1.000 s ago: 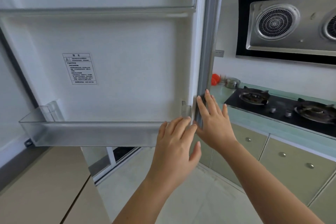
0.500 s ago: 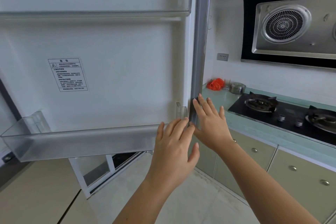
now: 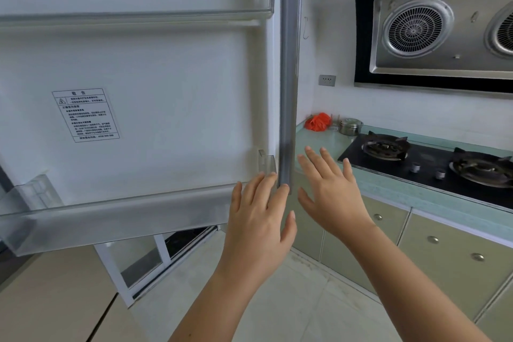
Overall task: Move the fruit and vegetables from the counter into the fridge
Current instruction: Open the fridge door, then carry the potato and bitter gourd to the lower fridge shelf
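Fridge door [image 3: 166,108] stands open, inner face filling the left and centre of the frame. Left hand [image 3: 258,219], lower centre, fingers straight and together, tips against the right end of the clear lower door shelf [image 3: 111,219]. Right hand [image 3: 333,191], fingers spread and holding nothing, lies just right of the door's grey edge strip [image 3: 287,78]; contact cannot be told. Red bag [image 3: 317,121] sits on the counter [image 3: 313,139] at centre right, contents not discernible

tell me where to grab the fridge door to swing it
Probably the grey edge strip of the fridge door, low down, coming from its counter side: it is a narrow upright free edge fingers can wrap, right beside the right hand.
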Demonstrator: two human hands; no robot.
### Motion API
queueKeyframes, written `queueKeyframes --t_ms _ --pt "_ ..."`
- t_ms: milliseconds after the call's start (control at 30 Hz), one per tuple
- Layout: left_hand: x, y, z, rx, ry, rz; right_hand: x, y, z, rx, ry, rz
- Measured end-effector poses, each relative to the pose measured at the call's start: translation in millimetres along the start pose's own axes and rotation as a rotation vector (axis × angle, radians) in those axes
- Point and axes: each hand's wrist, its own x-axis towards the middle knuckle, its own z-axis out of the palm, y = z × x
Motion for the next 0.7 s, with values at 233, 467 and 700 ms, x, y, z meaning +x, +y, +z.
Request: queueKeyframes --t_ms 233,467,700 --pt "-28 20 -4 -0.068 0.026 0.079 -62 -11 -31 -0.029 0.124 0.122" --pt "-70 57 -2 -0.225 -0.080 0.157 -150 -20 -52 -0.083 0.101 0.330" --pt "-86 122 1 -0.439 -0.139 0.265 -234 -11 -87 -0.199 0.069 0.542"
